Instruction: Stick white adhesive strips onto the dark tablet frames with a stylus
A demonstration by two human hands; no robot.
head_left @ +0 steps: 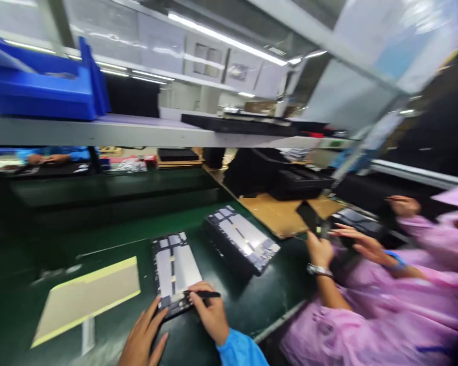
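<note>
An opened flat device (174, 269) with silver panels and dark edges lies on the green belt in front of me. My left hand (143, 338) rests on its near edge, fingers stretched out flat. My right hand (209, 312), in a blue sleeve, is closed around a thin black pen-like tool (204, 294) whose tip lies over the device's near right corner. A second opened device (241, 244) lies further back to the right.
A beige card (87, 297) lies left on the belt. At right, a co-worker in pink holds a dark handset (309, 216) over a cardboard sheet (286, 213). A shelf (137, 132) overhead carries a blue bin (41, 84) and black trays.
</note>
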